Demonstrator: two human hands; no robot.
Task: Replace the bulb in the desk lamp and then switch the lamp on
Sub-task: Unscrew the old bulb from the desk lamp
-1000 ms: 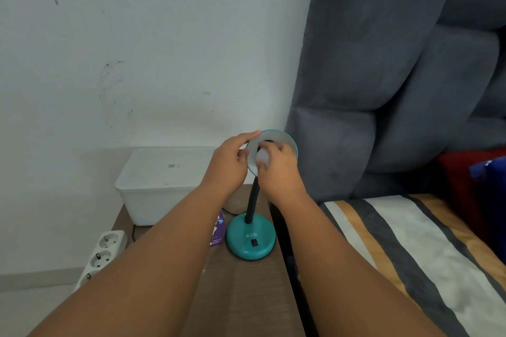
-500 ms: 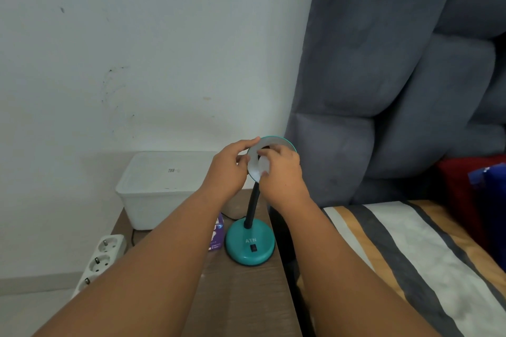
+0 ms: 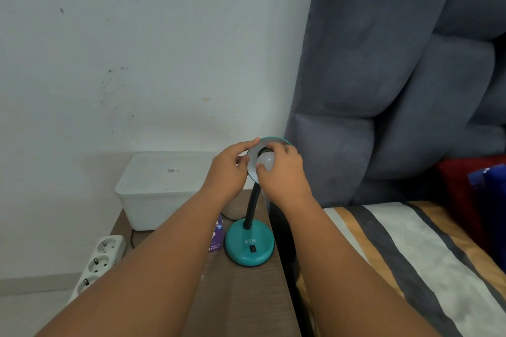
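Observation:
A teal desk lamp stands on a wooden bedside table (image 3: 241, 298), with a round base (image 3: 249, 247) carrying a black switch (image 3: 253, 248) and a black flexible neck (image 3: 251, 208). Its shade (image 3: 276, 142) is tilted up toward me, white inside. My left hand (image 3: 228, 172) grips the shade's left rim. My right hand (image 3: 282, 172) wraps its fingers around a white bulb (image 3: 265, 160) that sits at the dark socket inside the shade. The lamp is unlit.
A white lidded plastic box (image 3: 161, 189) sits at the table's back left. A purple packet (image 3: 216, 238) lies beside the lamp base. A white power strip (image 3: 98, 260) rests on the floor at left. A grey padded headboard (image 3: 397, 90) and striped bed (image 3: 410, 260) are at right.
My right hand has turned on the bulb, so more of the white bulb and the dark socket shows. My left hand keeps its hold on the shade.

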